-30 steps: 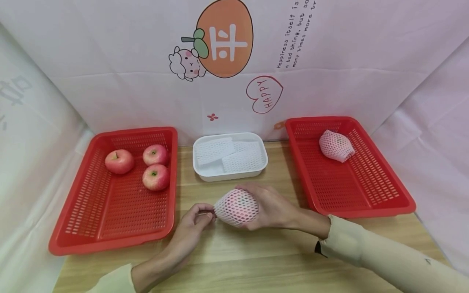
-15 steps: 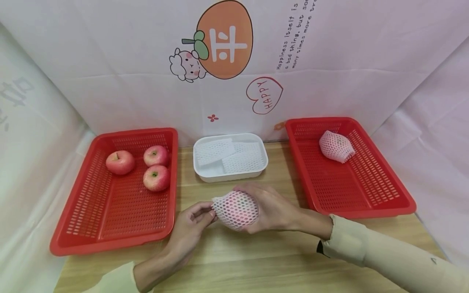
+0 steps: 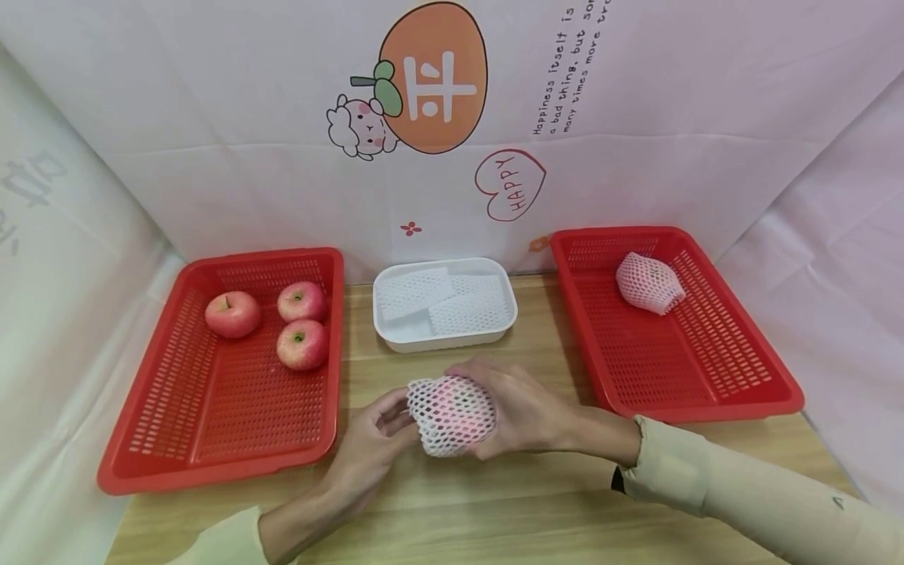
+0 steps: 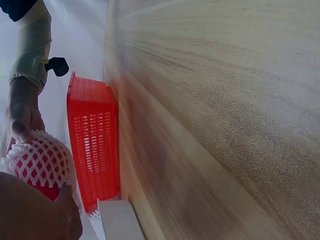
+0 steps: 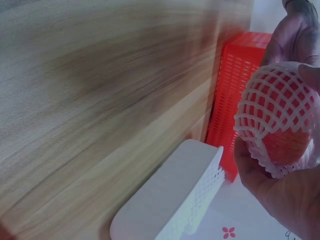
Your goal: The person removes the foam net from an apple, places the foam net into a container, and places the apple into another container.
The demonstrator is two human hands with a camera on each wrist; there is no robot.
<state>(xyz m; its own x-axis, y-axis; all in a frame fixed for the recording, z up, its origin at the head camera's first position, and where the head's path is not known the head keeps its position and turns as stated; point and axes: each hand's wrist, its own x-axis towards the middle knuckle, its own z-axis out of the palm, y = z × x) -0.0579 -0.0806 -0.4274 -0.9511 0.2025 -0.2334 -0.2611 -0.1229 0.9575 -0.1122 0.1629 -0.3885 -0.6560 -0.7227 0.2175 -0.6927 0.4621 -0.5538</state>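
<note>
A red apple [image 5: 287, 146] sits inside a white foam fruit net [image 3: 455, 416], just above the middle of the table. My right hand [image 3: 519, 408] grips the netted apple from the right, fingers and thumb round its side. In the right wrist view part of the apple's skin shows bare beyond the net's edge. From the left, my left hand [image 3: 370, 439] holds the net's end with bent fingers; its fingertips are partly hidden behind the mesh. The left wrist view shows the net [image 4: 42, 160] between both hands.
A red basket [image 3: 332, 377] on the left holds three bare apples [image 3: 301, 344]. At the back centre, a white tray [image 3: 445, 342] contains flat foam nets [image 3: 469, 304]. The right red basket [image 3: 600, 377] holds one netted apple [image 3: 648, 282]. A printed cloth hangs behind.
The net's left end, narrow and pointed a second ago, now stands wide and blunt. My left fingers have shifted along its edge; the right hand and apple have turned slightly.
</note>
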